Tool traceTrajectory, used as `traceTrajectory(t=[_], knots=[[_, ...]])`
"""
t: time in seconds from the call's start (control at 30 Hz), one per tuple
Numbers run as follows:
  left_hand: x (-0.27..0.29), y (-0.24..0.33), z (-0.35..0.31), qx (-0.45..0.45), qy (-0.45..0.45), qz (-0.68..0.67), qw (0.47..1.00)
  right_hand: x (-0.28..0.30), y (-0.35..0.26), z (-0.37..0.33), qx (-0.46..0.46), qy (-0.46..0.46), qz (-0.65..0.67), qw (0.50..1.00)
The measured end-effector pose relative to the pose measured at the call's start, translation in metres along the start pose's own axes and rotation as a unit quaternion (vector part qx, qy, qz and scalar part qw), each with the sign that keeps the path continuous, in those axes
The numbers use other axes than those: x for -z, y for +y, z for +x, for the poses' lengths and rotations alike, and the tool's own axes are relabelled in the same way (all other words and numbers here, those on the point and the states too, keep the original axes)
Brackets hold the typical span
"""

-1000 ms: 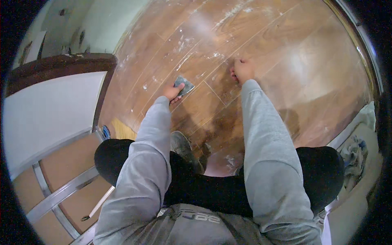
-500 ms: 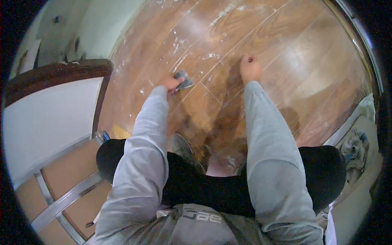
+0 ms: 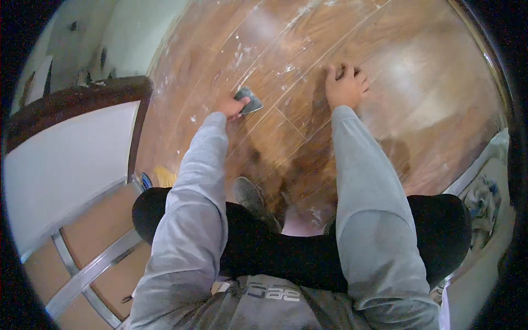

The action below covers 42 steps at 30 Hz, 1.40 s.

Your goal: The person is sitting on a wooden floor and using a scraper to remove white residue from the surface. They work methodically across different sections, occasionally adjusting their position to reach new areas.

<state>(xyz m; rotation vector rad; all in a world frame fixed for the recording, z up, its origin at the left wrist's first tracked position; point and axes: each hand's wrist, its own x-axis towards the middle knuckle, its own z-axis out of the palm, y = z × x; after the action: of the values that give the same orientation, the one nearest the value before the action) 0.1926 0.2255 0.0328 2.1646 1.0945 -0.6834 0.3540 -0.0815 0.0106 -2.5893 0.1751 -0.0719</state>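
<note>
My left hand [image 3: 230, 106] is closed round a putty knife, its thumb pressed on the broad grey blade [image 3: 251, 102]. The blade is over the brown wood-look floor [image 3: 286, 38], which bears white streaks and specks around it. To the right, my right hand [image 3: 346, 88] is over the floor with its fingers bent and spread apart. I see no tool in it; the fingertips are partly hidden, and I cannot tell whether they touch the boards.
On the left stands a white panel [image 3: 71, 137] with a dark wood edge. Below it is a metal frame [image 3: 93, 269] over brown board. Yellow bristles [image 3: 164, 176] show near my left knee. A crumpled cloth [image 3: 481, 201] lies at right. My shoe [image 3: 250, 195] rests on the floor.
My right hand has gone from a closed fist to spread fingers, slightly farther right. The putty knife in my left hand has turned and shifted a little.
</note>
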Motion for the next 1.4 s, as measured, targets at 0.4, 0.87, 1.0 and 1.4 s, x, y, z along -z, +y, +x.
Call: traceTrajectory(t=[0.4,0.87,1.0,1.4], knots=[[-0.028,0.072,-0.015,-0.022,-0.048,-0.064,0.997,-0.012,0.011,-0.011,0.038,-0.038,-0.018,0.998],[-0.041,0.124,-0.018,-0.004,-0.021,-0.054,0.998,-0.005,0.005,-0.011,0.041,-0.169,-0.048,0.984],[-0.021,0.112,-0.010,0.009,-0.065,-0.033,0.997,-0.002,0.008,-0.004,0.043,-0.181,-0.038,0.982],[-0.039,0.141,-0.003,-0.018,-0.020,-0.063,0.998,-0.005,0.000,-0.008,0.039,-0.161,-0.070,0.984]])
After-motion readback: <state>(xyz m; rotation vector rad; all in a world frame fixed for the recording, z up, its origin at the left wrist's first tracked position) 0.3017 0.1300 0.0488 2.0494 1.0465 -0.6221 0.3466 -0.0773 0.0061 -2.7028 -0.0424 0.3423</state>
